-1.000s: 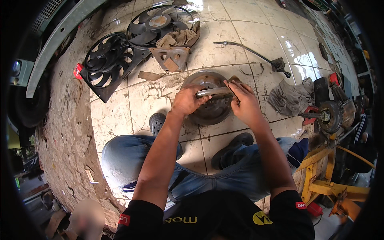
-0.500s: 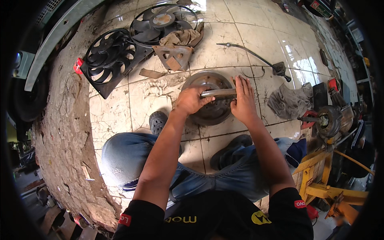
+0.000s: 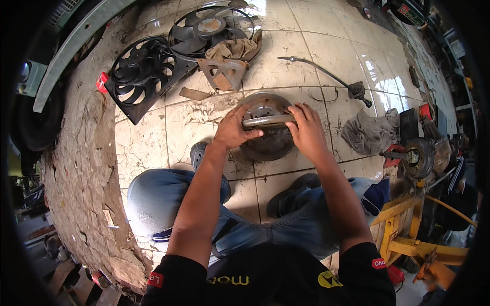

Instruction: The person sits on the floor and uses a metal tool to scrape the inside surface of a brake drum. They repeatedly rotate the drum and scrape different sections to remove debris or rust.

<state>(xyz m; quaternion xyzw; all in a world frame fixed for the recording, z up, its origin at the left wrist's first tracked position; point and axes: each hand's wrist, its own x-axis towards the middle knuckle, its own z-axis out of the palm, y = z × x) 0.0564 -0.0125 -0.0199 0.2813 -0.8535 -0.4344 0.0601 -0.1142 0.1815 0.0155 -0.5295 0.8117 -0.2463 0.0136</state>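
Observation:
Between my hands, a grey metal disc or ring (image 3: 268,122) stands on edge, so only its narrow rim shows and its faces cannot be made out. My left hand (image 3: 232,130) grips its left end, with the thumb along the near side. At the right end, my right hand (image 3: 308,130) is closed round the rim with bent fingers. Right under it, a larger round, rusty metal plate (image 3: 270,148) with holes lies flat on the tiles. Whether the two parts touch is hidden.
Two black radiator fans (image 3: 137,66) lie far left, beside a rusty bracket (image 3: 224,71) and a crumpled brown rag. A lever with a black rod (image 3: 326,70) rests far right. A grey cloth (image 3: 368,130) and a yellow metal frame (image 3: 403,245) are on the right.
My right hand's fingers, stretched flat against the rim before, now bend round it. The left hand and the held disc have shifted slightly left, and more of the rim shows.

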